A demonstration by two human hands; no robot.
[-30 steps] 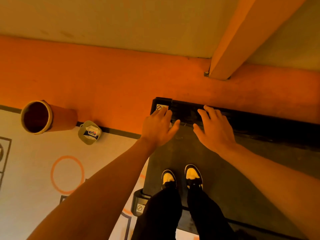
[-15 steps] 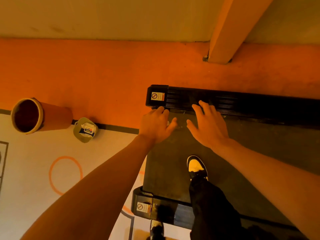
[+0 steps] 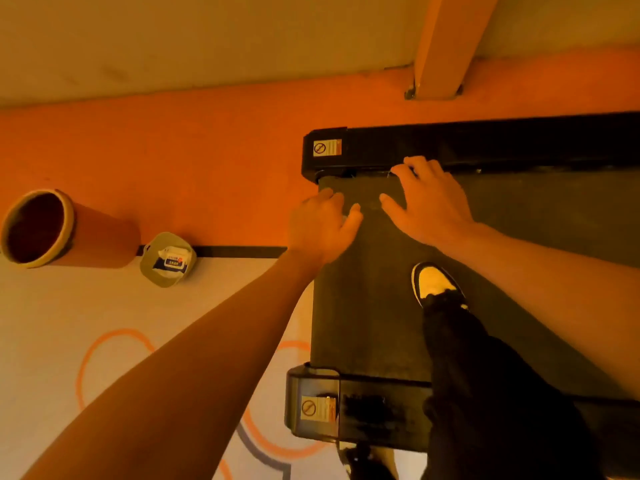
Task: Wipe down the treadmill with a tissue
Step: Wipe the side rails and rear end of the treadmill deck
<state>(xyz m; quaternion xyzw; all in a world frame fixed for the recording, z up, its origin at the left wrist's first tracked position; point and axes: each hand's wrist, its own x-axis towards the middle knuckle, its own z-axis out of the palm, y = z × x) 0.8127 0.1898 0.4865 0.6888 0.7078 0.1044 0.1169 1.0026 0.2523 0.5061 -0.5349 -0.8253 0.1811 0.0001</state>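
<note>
Treadmill lying flat on orange floor beside pale wall, near rail reaching over white mat. Right hand pressing dark belt, fingers spreading flat, gripping nothing. Left hand resting at belt's left edge, fingers bending down; grasp unreadable, tissue not discernible. Shoe standing on belt. Bin and green tub sitting well left.

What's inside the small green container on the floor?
A white packet with a blue label lies in the green container; its print is unreadable, and anything beneath it is hidden.
</note>
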